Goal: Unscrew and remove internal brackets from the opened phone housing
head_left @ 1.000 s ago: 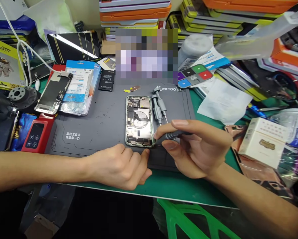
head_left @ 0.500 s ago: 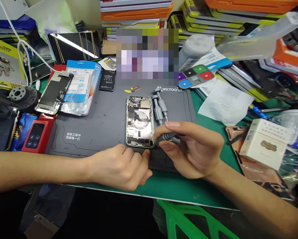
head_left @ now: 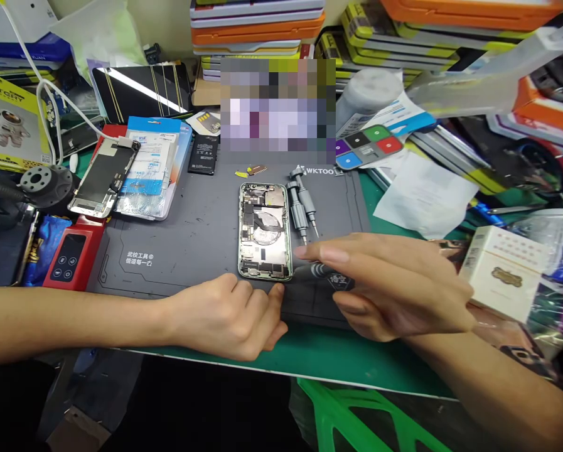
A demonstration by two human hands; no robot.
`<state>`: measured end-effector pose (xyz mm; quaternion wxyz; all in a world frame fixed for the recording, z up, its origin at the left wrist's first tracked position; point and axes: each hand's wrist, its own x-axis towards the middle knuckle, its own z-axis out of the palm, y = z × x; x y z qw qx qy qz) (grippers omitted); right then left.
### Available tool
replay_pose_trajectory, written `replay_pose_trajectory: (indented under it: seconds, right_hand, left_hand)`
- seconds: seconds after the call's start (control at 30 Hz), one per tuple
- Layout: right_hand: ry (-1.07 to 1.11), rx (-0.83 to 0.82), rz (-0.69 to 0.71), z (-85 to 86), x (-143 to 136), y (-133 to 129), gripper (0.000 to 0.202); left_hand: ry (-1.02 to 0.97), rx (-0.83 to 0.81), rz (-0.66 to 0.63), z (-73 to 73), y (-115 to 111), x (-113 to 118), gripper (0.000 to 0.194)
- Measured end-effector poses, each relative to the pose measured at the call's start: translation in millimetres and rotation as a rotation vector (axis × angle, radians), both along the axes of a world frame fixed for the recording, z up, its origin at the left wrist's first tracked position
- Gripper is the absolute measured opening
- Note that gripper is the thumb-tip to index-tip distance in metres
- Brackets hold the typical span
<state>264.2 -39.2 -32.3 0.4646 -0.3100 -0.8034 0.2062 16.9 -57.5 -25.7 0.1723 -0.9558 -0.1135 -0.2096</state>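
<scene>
An opened smartphone (head_left: 265,232) lies on the dark work mat (head_left: 168,248), its circuit boards and bare metal inside showing. My left hand (head_left: 234,314) is curled closed below it, with the index fingertip at the phone's bottom edge; nothing shows in the fist. At the phone's lower right corner, my right hand (head_left: 398,282) has a dark ringed screwdriver (head_left: 316,271) between its stretched index finger and thumb. The screwdriver lies at a slant, its tip end toward the phone corner. Two grey screwdrivers (head_left: 302,201) rest just right of the phone.
A black battery (head_left: 203,154) and small yellow-tabbed parts (head_left: 253,171) lie behind the phone. To the left are a removed screen (head_left: 105,179), a blue packet (head_left: 154,169) and a red device (head_left: 71,254). On the right are a white box (head_left: 502,273) and a paper sheet (head_left: 425,194).
My right hand has shifted right and its fingers have straightened, so more of the screwdriver and its end cap shows. My left hand and the phone stay put.
</scene>
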Motion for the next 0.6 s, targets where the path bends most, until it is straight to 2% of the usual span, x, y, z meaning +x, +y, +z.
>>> replay_pose_trajectory:
  seconds: [0.07,0.13,0.23,0.4,0.6]
  right_hand:
    - [-0.05,0.208,0.052,-3.1,-3.6,2.6,0.061]
    - [-0.073,0.297,0.061,-5.1,-8.9,6.4,0.072]
    - [-0.023,0.262,0.048,-5.5,-17.0,9.4,0.078]
    - [0.116,0.21,0.015,-4.0,-22.8,6.3,0.073]
    - [0.065,0.154,0.071,-2.3,-18.9,6.5,0.07]
  left_hand:
    - [0.0,0.0,0.001,0.0,0.0,0.0,0.04]
    - [-0.004,0.005,0.003,0.2,0.0,-0.3,0.04]
    - [-0.008,0.011,0.004,0.5,-0.1,-0.8,0.04]
    - [0.008,0.008,-0.004,0.4,0.0,-1.0,0.041]
    - [0.013,0.011,0.005,-0.1,-0.4,-1.0,0.04]
